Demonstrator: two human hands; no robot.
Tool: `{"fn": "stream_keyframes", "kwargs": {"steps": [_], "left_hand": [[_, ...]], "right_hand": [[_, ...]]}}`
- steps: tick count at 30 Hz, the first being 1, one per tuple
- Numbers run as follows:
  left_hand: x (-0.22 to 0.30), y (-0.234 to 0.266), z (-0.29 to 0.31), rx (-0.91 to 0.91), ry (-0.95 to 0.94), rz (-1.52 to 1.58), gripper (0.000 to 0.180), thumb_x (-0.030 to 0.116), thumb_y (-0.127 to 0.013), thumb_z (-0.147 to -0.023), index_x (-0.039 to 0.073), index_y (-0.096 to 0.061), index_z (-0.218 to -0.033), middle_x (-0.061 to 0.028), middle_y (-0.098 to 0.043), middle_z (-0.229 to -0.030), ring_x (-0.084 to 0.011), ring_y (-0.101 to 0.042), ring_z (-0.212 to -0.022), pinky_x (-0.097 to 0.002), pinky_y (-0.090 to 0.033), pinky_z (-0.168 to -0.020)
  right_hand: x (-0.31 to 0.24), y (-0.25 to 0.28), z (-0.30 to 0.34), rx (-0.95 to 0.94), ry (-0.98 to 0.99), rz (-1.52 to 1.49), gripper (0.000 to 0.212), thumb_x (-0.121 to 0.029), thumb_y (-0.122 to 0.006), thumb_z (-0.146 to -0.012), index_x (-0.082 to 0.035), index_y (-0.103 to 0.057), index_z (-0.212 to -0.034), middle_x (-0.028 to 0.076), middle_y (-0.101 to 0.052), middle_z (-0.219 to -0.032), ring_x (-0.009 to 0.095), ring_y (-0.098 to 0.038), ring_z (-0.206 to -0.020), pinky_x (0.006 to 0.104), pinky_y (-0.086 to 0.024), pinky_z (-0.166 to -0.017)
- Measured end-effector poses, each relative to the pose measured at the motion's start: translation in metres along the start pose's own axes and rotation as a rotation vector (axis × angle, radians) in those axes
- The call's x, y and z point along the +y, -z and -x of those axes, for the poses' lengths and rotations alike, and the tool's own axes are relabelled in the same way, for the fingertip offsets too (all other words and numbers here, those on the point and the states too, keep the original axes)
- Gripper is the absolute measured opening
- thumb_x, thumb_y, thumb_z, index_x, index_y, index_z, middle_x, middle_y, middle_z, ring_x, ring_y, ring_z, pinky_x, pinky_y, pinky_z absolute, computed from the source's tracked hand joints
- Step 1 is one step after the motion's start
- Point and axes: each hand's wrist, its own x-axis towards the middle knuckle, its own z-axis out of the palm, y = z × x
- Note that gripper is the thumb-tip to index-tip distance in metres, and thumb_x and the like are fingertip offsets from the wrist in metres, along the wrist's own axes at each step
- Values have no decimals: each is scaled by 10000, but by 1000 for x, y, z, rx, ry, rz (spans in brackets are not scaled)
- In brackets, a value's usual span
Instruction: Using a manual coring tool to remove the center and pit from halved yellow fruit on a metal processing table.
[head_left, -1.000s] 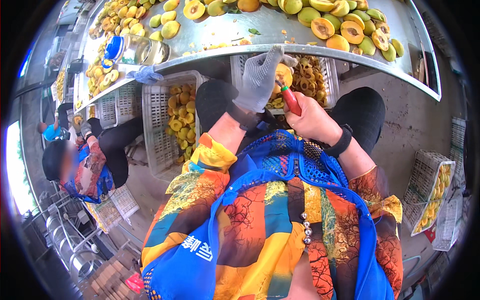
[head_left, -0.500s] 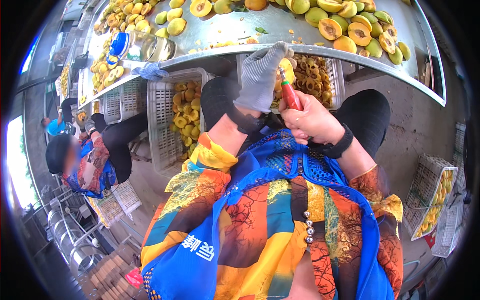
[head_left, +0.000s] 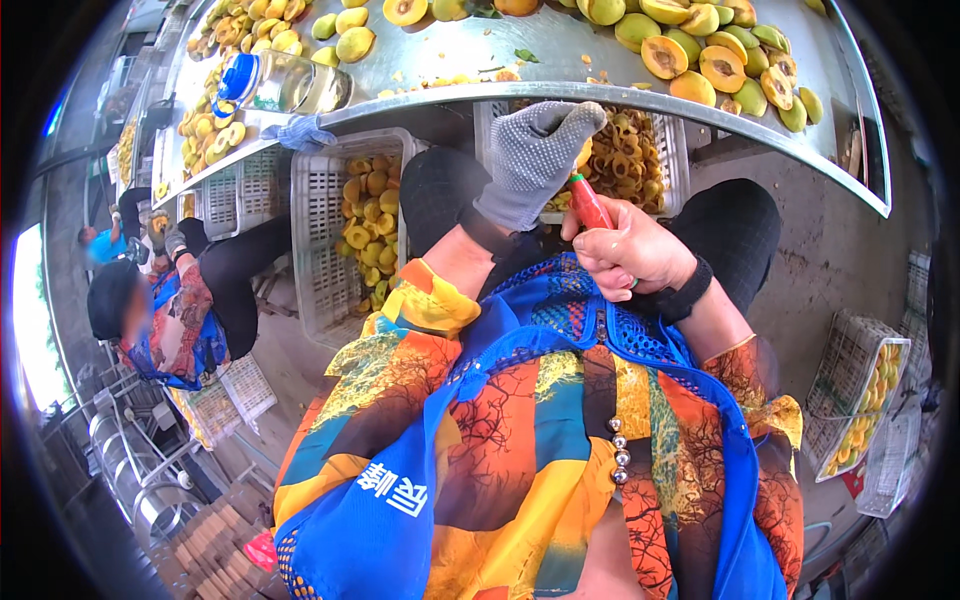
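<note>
My left hand [head_left: 540, 155], in a grey dotted glove, is closed around a yellow peach half [head_left: 583, 155], which is mostly hidden behind the fingers. My bare right hand [head_left: 632, 248] grips a red-handled pitting knife [head_left: 590, 203]. Its tip meets the fruit and is out of sight. Both hands are close together above my lap, just short of the metal table's edge. Under them stands a white crate [head_left: 677, 165] holding many brownish cut-out peach pieces [head_left: 625, 155].
On the metal table [head_left: 450, 55] lie halved peaches [head_left: 722, 68], a blue-capped clear jar [head_left: 290, 82] and a grey glove [head_left: 300, 133]. A white crate [head_left: 322, 235] of peach halves stands left of my knee. Another crate [head_left: 845, 385] is at right. A co-worker [head_left: 180, 310] sits at left.
My left hand has turned over toward the right, so its dotted side shows and the peach half is more hidden. The knife's metal tip has gone from view.
</note>
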Motion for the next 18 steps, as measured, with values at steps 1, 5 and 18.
{"fn": "stream_keyframes", "kwargs": {"steps": [1,5,18], "left_hand": [[-2,0,-1,13,5,-46,286,282,-582,-865,3,-647,-848,-79,-649,-763,-120,-597,-661,-232,-474,-595],[-15,3,2,-248,431,854,305,318,-596,-853,16,-632,-885,-97,-646,-751,-124,-593,-637,-245,-482,-564],[-12,6,-8,94,409,639,485,493,-448,-893,23,-565,-914,-111,-613,-724,-199,-579,-526,-288,-481,-482]], "right_hand": [[0,1,-1,-37,-14,-58,145,-40,-510,-818,-42,-451,-950,6,-404,-571,51,-338,-353,223,-314,-298],[6,4,-3,-77,-12,-98,133,-39,-501,-834,-58,-458,-958,-10,-367,-557,47,-318,-354,217,-302,-297],[9,10,-25,-186,47,-230,141,-76,-475,-875,-82,-468,-1016,-27,-341,-570,28,-293,-351,200,-270,-298]]}}
